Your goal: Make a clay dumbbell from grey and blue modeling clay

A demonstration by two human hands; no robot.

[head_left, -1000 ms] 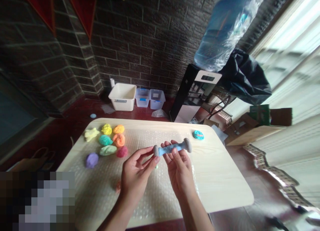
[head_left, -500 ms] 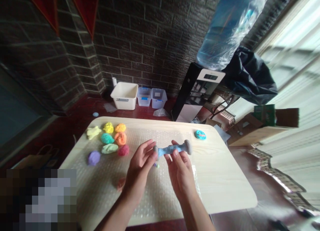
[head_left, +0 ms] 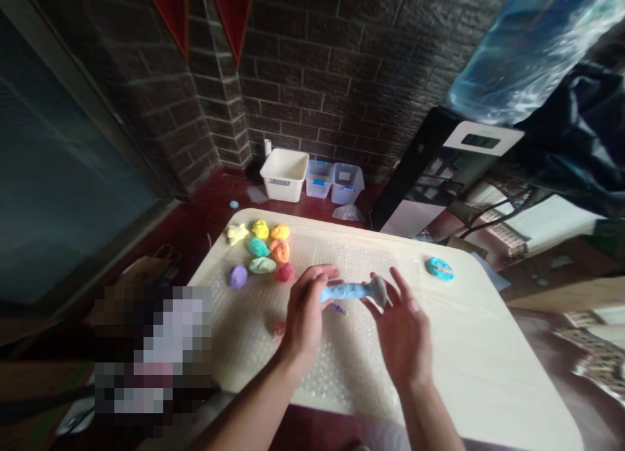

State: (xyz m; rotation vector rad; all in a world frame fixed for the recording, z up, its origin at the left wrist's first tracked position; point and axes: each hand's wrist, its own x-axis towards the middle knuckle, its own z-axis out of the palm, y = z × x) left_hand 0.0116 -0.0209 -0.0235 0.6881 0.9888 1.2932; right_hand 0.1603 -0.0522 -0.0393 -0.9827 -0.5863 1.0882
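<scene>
A light blue modelling-clay roll (head_left: 347,291) with a grey flared end is held above the table, lying roughly level. My left hand (head_left: 306,314) is closed around its left end and hides that tip. My right hand (head_left: 405,330) is open at the other end, fingers spread around the grey clay cap (head_left: 379,291); light contact there cannot be ruled out. Beneath the roll, a small strip of coloured beads or clay bits (head_left: 338,309) lies on the bubble wrap (head_left: 342,363). A brownish-pink clay lump (head_left: 278,332) shows partly beside my left hand.
Several clay lumps sit at the table's back left, among them purple (head_left: 238,276), teal (head_left: 258,246) and crimson (head_left: 285,273). A turquoise clay piece with an orange mark (head_left: 440,269) is at right. Beyond the table (head_left: 493,366) stand a white bin (head_left: 284,184) and a water dispenser (head_left: 415,177).
My right hand has loosened from the roll's middle and spread its fingers by the grey end. My left hand has wrapped further over the left end. The view has swung left.
</scene>
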